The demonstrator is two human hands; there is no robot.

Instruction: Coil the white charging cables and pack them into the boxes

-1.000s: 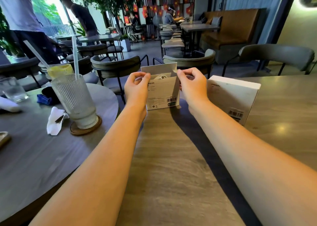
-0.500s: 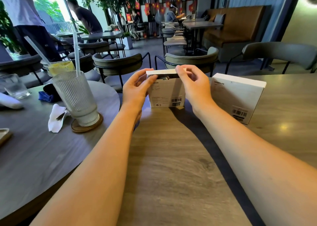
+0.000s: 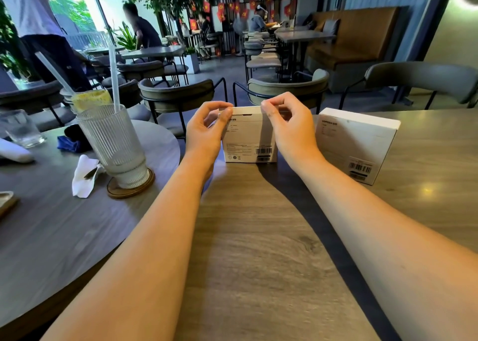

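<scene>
Head view: two white boxes standing upright on the wooden counter (image 3: 258,250), one small box (image 3: 248,136) in the middle, one larger second box (image 3: 358,144) just beside it to the right, tilted a little and untouched. Left hand (image 3: 207,131) pinching the top left corner of the small box between thumb and fingertips; right hand (image 3: 287,128) pinching the top right edge in the same way, both closed on the top flap. Flap lying flat, so probably the closing step for this box. No white cable visible anywhere, probably already inside, but not possible to confirm. Judged from the look: thin cardboard, light, fairly stiff on the faces but soft at the flap and corners, easy to dent under strong pressure, and easy to tip over when standing on its narrow bottom. Best taken at the two top corners or by the side walls, with a light grip. Counted: two boxes, two hands, zero cables in sight. To the left, on a round counter, one ribbed glass (image 3: 113,144) with a straw on a coaster, well apart from the boxes.
</scene>
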